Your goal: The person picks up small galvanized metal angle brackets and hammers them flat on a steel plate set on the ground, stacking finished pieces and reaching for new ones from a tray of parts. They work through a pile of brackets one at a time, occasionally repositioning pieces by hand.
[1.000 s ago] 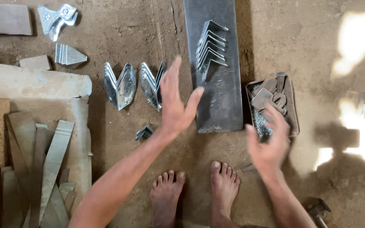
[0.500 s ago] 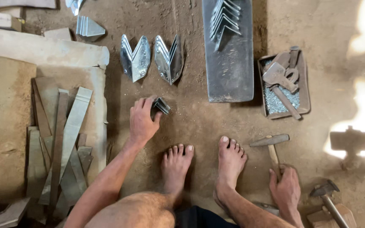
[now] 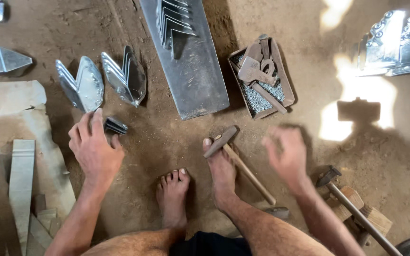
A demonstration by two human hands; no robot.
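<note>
Dirt floor (image 3: 167, 142): left hand (image 3: 93, 149), open, touches a clip (image 3: 115, 125) at nine o'clock; blurred open right hand (image 3: 288, 154) could knock the hammer (image 3: 238, 163).

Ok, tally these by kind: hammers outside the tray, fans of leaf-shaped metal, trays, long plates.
Hammers: 2
Leaf fans: 2
Tray: 1
Long plate: 1
Total: 6
</note>
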